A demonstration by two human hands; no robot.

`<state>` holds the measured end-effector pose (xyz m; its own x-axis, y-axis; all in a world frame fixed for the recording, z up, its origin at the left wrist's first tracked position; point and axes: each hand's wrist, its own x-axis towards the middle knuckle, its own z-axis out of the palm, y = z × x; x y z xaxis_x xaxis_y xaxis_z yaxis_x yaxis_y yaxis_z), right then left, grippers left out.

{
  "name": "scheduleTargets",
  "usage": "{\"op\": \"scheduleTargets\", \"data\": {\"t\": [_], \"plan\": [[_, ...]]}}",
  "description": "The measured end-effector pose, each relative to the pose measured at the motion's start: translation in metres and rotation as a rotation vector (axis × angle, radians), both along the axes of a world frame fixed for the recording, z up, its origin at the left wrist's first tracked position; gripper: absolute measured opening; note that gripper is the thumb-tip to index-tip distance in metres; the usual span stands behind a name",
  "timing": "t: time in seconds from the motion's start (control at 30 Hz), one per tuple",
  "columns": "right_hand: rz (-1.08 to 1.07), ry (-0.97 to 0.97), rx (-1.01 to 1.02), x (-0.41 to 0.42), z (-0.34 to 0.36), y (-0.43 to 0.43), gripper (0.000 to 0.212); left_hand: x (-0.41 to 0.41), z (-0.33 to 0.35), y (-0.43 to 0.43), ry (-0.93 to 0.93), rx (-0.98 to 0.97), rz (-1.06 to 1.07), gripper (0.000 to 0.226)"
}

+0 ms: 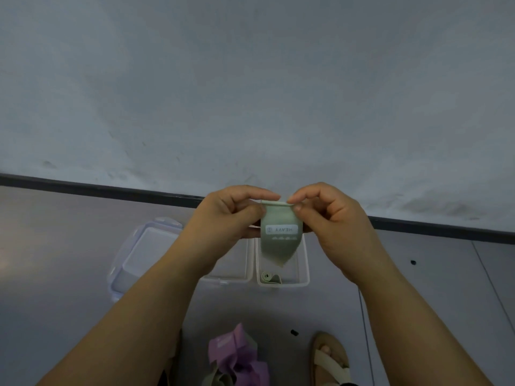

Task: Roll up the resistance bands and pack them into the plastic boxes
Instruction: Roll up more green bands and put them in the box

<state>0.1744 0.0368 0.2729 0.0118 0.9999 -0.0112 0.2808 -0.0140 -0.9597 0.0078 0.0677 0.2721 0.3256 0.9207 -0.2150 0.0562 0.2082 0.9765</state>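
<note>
A pale green resistance band (280, 240) with a white "HEAVY" label hangs in the air between my hands. My left hand (228, 215) pinches its top left corner, and my right hand (331, 218) pinches its top right corner. Below it on the floor stands an open clear plastic box (305, 263) with a small rolled green band (269, 277) inside. A second clear box (234, 277) stands to its left, partly hidden by my left arm. A purple band (237, 352) lies crumpled near my feet.
A clear lid with blue clips (139, 252) lies on the grey floor at the left. A black baseboard (111, 189) runs along the pale wall behind. My sandalled foot (331, 358) is at the bottom right, with small dark specks on the floor nearby.
</note>
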Motion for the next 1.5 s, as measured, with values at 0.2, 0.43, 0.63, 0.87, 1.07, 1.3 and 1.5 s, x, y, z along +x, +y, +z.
{"op": "scheduleTargets", "data": {"t": [0.2, 0.43, 0.63, 0.87, 1.07, 1.3, 1.5], "plan": [[0.041, -0.133, 0.112, -0.0013, -0.0037, -0.0023, 0.029, 0.0006, 0.0, -0.0009, 0.007, 0.012, 0.02, 0.013], [0.043, 0.12, -0.087, -0.0027, 0.0002, -0.0007, 0.017, 0.0005, -0.0022, 0.0007, 0.063, 0.078, 0.087, 0.011], [-0.047, 0.156, -0.183, -0.0086, -0.0018, 0.0032, 0.016, 0.0041, -0.0026, -0.0001, 0.1, 0.159, 0.075, 0.015], [-0.088, 0.122, -0.14, -0.0075, -0.0049, 0.0042, 0.005, 0.0052, -0.0018, 0.0001, 0.091, 0.03, 0.039, 0.009], [-0.09, 0.193, -0.158, -0.0069, -0.0047, 0.0042, 0.005, 0.0038, -0.002, 0.0014, 0.049, 0.003, 0.015, 0.007], [-0.092, 0.23, -0.182, -0.0067, -0.0061, 0.0042, 0.009, 0.0027, -0.0007, 0.0008, 0.034, -0.017, 0.022, 0.015], [-0.095, 0.186, -0.166, -0.0059, -0.0059, 0.0036, 0.014, 0.0027, 0.0008, -0.0005, 0.052, 0.001, 0.036, 0.017]]}}
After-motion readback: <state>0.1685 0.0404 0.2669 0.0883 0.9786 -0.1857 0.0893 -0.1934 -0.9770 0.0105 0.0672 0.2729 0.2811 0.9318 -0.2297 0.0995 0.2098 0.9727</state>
